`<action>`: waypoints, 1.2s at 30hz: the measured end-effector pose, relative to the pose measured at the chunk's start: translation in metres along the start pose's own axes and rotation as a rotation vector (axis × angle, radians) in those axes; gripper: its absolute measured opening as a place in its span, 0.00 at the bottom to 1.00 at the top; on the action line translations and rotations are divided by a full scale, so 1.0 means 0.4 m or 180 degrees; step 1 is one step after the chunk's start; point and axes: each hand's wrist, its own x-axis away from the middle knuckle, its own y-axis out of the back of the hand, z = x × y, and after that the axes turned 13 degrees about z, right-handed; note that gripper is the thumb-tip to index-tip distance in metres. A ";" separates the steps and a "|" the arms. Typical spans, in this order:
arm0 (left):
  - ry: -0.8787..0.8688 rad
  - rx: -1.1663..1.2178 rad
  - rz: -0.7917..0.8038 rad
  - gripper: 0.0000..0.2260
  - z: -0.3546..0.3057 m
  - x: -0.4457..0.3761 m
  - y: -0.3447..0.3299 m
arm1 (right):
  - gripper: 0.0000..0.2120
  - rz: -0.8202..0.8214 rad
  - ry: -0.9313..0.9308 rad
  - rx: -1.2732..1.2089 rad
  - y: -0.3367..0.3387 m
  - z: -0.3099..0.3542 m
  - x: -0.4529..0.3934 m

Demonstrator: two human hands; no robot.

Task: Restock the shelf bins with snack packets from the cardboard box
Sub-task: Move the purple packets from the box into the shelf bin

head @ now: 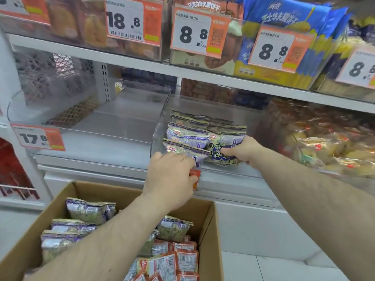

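Note:
Several purple-and-silver snack packets (188,132) lie in a clear shelf bin (156,136) on the middle shelf. My right hand (243,150) grips a purple packet (225,147) at the bin's front. My left hand (170,175) is just below and left of it, fingers closed over the lower edge of another purple packet (186,151), with a small red packet (195,177) showing under the fingers. An open cardboard box (81,191) stands below, holding more purple packets (87,209) and red packets (176,258). My left forearm crosses over the box.
To the left sits a clear bin (113,118) with nothing in it, tagged 17.8 (36,137). A bin of yellow-and-red wrapped snacks (324,138) sits on the right. The upper shelf holds biscuit packs behind price tags (194,33). A white shelf base (253,220) runs below.

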 end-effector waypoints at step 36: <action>0.1514 0.2571 0.0457 0.07 0.175 0.393 -0.114 | 0.03 0.0813 0.1076 0.2513 -0.424 0.037 0.405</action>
